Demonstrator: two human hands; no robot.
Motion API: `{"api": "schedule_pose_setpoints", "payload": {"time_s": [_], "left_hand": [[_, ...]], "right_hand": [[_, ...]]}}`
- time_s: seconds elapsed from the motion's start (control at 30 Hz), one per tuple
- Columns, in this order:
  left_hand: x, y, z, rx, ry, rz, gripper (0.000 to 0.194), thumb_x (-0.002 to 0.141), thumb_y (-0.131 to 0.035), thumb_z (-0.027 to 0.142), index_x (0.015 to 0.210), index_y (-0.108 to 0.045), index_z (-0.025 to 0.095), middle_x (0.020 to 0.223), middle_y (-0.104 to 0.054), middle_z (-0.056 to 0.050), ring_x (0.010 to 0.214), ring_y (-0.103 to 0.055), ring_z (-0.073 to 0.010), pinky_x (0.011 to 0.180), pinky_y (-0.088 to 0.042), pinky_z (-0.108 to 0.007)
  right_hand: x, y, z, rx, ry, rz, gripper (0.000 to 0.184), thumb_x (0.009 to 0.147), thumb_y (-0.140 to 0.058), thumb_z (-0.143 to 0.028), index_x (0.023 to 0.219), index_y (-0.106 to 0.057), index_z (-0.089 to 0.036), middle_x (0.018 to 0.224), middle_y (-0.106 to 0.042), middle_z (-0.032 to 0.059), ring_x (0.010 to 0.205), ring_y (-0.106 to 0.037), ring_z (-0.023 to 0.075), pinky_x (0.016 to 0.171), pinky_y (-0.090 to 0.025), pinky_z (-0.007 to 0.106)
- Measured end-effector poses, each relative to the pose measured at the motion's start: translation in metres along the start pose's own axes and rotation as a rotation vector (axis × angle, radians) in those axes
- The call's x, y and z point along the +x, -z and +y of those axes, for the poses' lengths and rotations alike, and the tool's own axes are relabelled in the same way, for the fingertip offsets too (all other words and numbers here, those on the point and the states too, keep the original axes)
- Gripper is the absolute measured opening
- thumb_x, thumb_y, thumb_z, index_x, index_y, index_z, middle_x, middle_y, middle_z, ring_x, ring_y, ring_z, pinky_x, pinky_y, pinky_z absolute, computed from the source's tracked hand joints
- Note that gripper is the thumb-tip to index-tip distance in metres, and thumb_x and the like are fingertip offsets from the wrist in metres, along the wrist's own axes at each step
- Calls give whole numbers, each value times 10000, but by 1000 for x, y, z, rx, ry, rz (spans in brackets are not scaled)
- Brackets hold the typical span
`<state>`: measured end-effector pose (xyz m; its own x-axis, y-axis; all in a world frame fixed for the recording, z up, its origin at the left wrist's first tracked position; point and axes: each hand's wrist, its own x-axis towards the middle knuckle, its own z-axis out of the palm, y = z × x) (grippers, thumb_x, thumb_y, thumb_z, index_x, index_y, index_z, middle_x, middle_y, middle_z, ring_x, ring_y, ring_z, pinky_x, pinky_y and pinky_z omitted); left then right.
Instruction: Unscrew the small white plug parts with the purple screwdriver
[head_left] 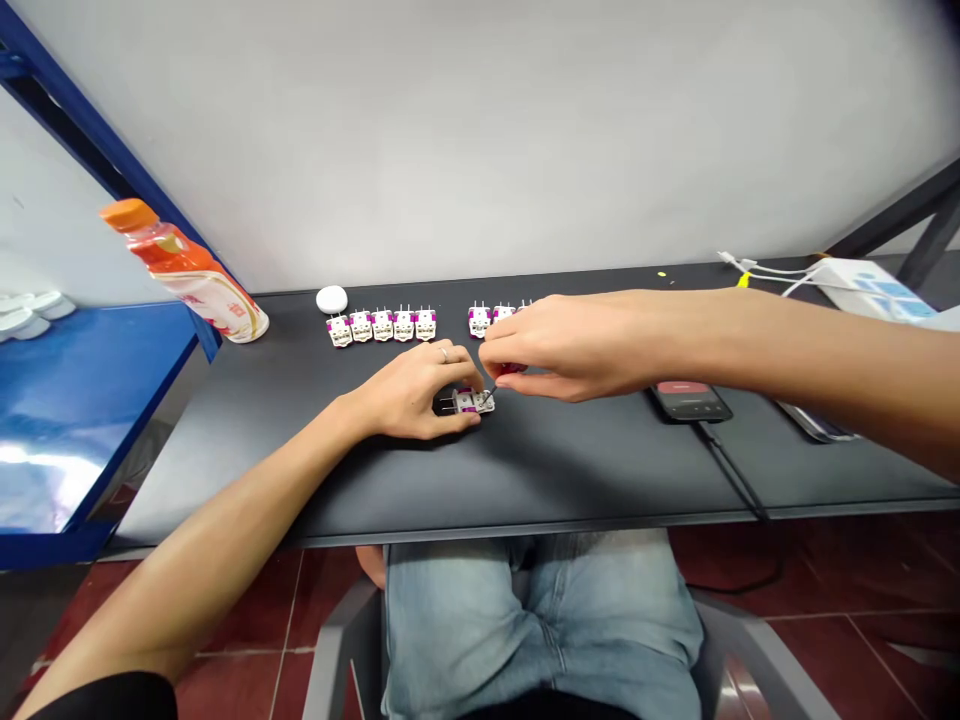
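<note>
My left hand [420, 390] rests on the dark table [570, 470] with its fingers curled round a small white and purple plug part [471, 401] with metal prongs, holding it down. My right hand [570, 345] reaches in from the right and pinches a small reddish tool or piece [511, 369] right above that part; a thin tip touches the part. A row of several like white and purple parts [382, 325] stands behind my left hand. More of them [487, 318] stand behind my right hand, partly hidden by it.
An orange-capped drink bottle [191, 272] lies at the table's back left beside a blue shelf [75, 400]. A white round lid [331, 298] sits near the row. A phone [690, 400] with a cable lies to the right, and a white power strip [870, 285] sits at back right.
</note>
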<state>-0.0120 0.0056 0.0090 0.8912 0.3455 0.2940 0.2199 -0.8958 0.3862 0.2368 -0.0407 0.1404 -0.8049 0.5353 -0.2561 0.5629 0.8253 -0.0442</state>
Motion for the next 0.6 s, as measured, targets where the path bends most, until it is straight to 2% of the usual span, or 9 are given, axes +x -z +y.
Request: {"api": "schedule_pose_setpoints", "payload": {"time_s": [0.2, 0.4, 0.6], "left_hand": [[0, -2, -2, -4, -25, 18, 290, 1074, -761, 437, 1254, -792, 211, 1371, -813, -148, 1207, -771, -337, 1053, -612, -469], [0, -1, 1, -20, -9, 23, 269, 1080, -753, 448, 1224, -790, 224, 1370, -813, -134, 1202, -755, -322, 1041, -602, -445], [4, 3, 5, -107, -6, 36, 212, 1151, -660, 389, 1059, -769, 234, 1125, -838, -90, 1075, -750, -279, 1016, -576, -440]], "right_hand": [[-1, 0, 0, -11, 19, -6, 219, 1080, -564, -159, 941, -730, -198, 972, -763, 77, 771, -608, 195, 730, -407, 346], [-2, -4, 6, 38, 24, 81, 196, 1091, -604, -209, 913, -686, -212, 931, -711, 50, 750, -578, 179, 712, -399, 336], [-7, 0, 8, 38, 72, 145, 204, 1092, -568, -209, 921, -677, -227, 914, -705, 39, 750, -545, 176, 716, -391, 340]]}}
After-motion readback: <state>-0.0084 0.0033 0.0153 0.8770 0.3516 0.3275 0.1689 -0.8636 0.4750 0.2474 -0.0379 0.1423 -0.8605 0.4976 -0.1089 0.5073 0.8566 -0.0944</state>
